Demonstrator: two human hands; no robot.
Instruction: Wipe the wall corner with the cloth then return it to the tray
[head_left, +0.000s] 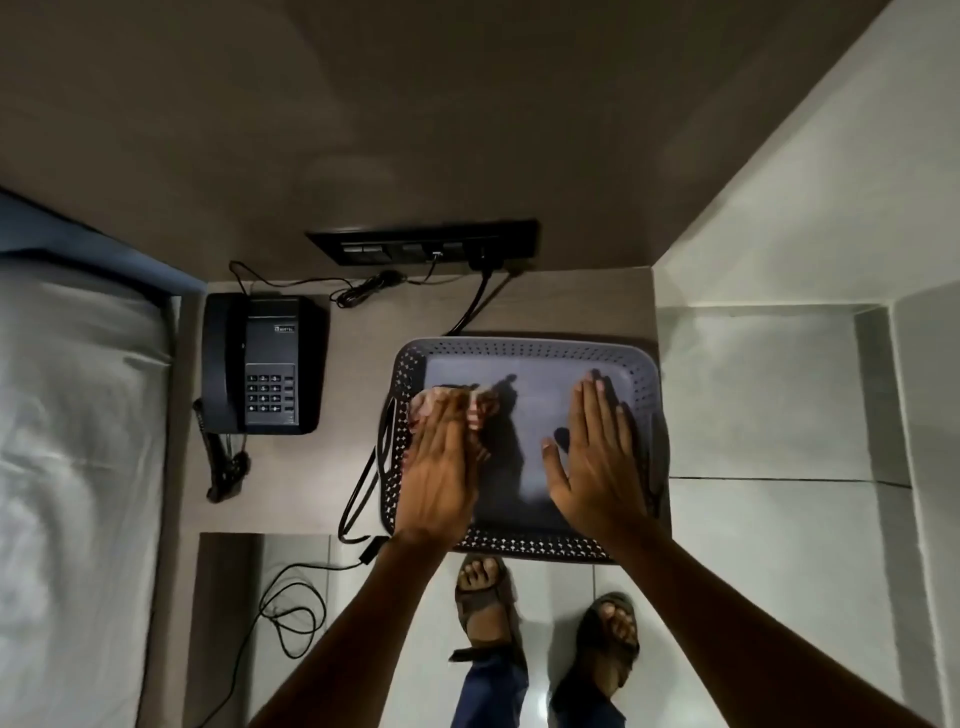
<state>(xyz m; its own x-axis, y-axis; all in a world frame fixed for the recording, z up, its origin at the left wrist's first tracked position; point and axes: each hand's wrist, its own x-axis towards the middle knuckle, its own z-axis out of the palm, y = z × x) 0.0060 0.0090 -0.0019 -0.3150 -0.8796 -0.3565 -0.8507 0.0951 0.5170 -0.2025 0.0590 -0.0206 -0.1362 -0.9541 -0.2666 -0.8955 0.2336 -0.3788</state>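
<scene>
Red-white checked cloth (475, 410) sits bunched in perforated tray (524, 347), left end; left hand (434, 467) presses it, grip unclear. Right hand (597, 457) flat, fingers spread, probably steadying tray's right end.

Hotel-type bedroom. Indicated by: bed (67, 415) with white sheet at left, corded desk telephone (260, 364) on bedside surface (358, 322), wall-mounted switch and socket panel (423, 241) with plugged cables, tiled floor (779, 545).
</scene>
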